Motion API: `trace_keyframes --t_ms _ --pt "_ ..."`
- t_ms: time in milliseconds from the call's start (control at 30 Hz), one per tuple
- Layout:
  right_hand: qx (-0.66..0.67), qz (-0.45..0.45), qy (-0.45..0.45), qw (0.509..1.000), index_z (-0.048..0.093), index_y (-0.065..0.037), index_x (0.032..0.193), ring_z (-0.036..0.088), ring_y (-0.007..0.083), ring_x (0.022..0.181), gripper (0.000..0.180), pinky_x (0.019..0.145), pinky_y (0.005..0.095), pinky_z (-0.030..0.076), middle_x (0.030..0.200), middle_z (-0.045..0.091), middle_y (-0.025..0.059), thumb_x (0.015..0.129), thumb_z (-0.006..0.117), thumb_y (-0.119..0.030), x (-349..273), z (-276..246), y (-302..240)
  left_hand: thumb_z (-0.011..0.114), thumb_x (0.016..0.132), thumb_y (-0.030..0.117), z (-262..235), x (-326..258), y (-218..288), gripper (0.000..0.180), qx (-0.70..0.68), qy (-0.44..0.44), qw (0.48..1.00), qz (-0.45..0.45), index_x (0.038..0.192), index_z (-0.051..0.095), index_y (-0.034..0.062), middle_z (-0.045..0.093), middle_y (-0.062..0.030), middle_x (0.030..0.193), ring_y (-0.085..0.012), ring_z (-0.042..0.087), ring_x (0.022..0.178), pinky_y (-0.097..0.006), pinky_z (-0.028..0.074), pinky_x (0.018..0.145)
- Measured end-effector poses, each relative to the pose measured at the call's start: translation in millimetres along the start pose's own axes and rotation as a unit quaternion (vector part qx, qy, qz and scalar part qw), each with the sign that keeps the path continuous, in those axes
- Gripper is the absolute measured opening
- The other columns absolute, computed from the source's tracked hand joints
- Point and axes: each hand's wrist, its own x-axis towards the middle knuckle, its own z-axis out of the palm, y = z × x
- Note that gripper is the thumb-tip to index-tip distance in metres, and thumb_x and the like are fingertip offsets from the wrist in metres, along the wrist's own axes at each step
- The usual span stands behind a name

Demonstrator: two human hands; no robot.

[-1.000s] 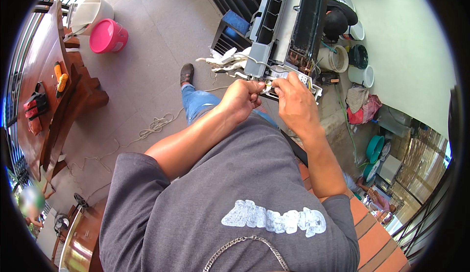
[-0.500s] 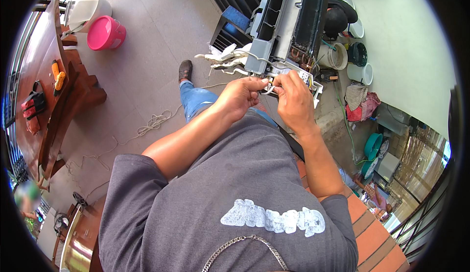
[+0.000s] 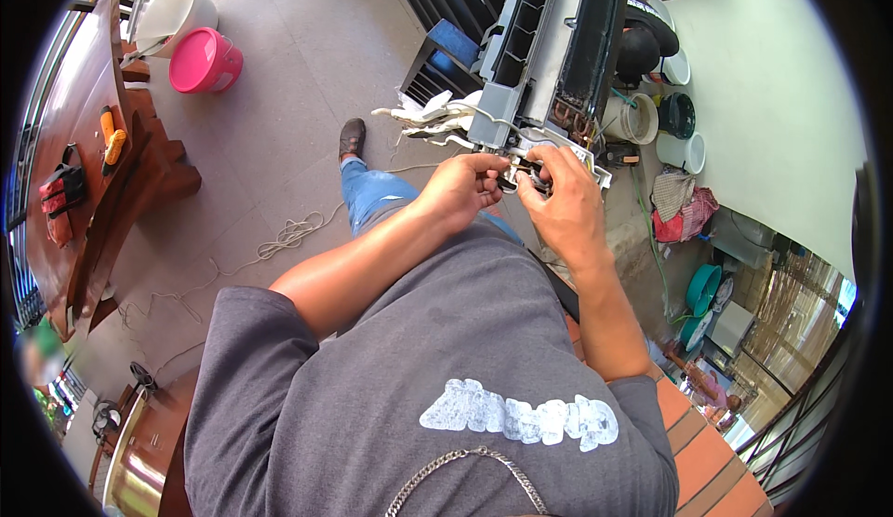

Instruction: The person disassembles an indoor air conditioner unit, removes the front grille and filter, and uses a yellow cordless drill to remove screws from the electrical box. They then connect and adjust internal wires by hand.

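Observation:
An opened air conditioner indoor unit [image 3: 534, 80] stretches away from me, with its long dark fan housing, black finned coil and copper pipe bends [image 3: 575, 119] showing. At its near end is a white housing [image 3: 595, 165] with wires. My left hand [image 3: 462, 187] is at this end, thumb and forefinger pinched; what sits between them is too small to name. Facing it, my right hand [image 3: 565, 202] has its thumb apart from its bent fingers, beside the dark wiring between the hands. White wrapped tubing [image 3: 433, 117] sticks out to the left of the unit.
A blue-topped stool [image 3: 453, 44] stands left of the unit. Buckets [image 3: 636, 117] and cloths [image 3: 684, 208] lie along the right. A pink lidded bucket [image 3: 200, 63] and wooden table [image 3: 79, 145] are at left; rope [image 3: 288, 236] trails over the floor. A person [image 3: 712, 391] is far right.
My right thumb has parted from its fingertips, which were pinched on the white wiring. The left hand stays pinched in nearly the same place. The view has shifted slightly.

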Motion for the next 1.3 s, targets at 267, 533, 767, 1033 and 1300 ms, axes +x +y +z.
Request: trace_keyframes --t_ms 267,533,767,1033,1300 --pt "-0.041 -0.036 -0.003 0.999 0.082 -0.006 0.115 0.074 0.0378 0.092 0.023 0.083 0.0486 0.060 0.104 0.071 0.0164 0.094 0.080 -0.016 -3 3 -3 0.075 0.107 0.012 -3 -3 7 0.009 -0.026 -0.008 0.998 -0.050 0.110 0.077 0.0046 0.067 0.0011 0.097 -0.0114 0.057 0.084 -0.035 0.052 0.087" --pt "0.037 0.059 -0.041 0.997 0.080 -0.005 0.109 0.066 0.0263 0.076 0.019 0.071 0.0410 0.054 0.090 0.066 0.0104 0.092 0.079 -0.015 9 -1 -2 0.078 0.105 0.012 -1 -11 10 0.010 -0.050 -0.017 0.997 -0.058 0.112 0.076 0.0051 0.067 0.0018 0.096 -0.0114 0.053 0.081 -0.034 0.050 0.085" --pt "0.014 -0.027 0.013 0.999 0.074 -0.005 0.099 0.072 0.0380 0.083 0.010 0.074 0.0475 0.055 0.096 0.069 0.0119 0.095 0.077 -0.014 6 14 7 0.078 0.106 0.013 -6 -9 8 0.010 -0.015 -0.023 0.999 -0.029 0.112 0.078 0.0055 0.069 0.0033 0.095 -0.0097 0.056 0.079 -0.031 0.051 0.083" --pt "-0.013 -0.094 0.073 0.993 0.073 -0.005 0.108 0.067 0.0296 0.084 0.011 0.080 0.0453 0.053 0.097 0.066 0.0090 0.098 0.077 -0.008 -2 27 17 0.078 0.105 0.015 -3 -6 5 0.011 0.001 -0.007 1.000 -0.022 0.111 0.080 0.0059 0.071 0.0031 0.094 -0.0097 0.057 0.079 -0.031 0.051 0.082" --pt "-0.014 -0.076 0.096 0.992 0.073 -0.007 0.111 0.069 0.0345 0.093 0.010 0.083 0.0479 0.050 0.105 0.069 0.0098 0.103 0.075 -0.013 -9 38 15 0.072 0.109 0.012 -2 -9 5 0.012 -0.056 -0.009 0.997 -0.045 0.115 0.078 0.0046 0.066 0.0017 0.095 -0.0108 0.054 0.083 -0.031 0.050 0.083"
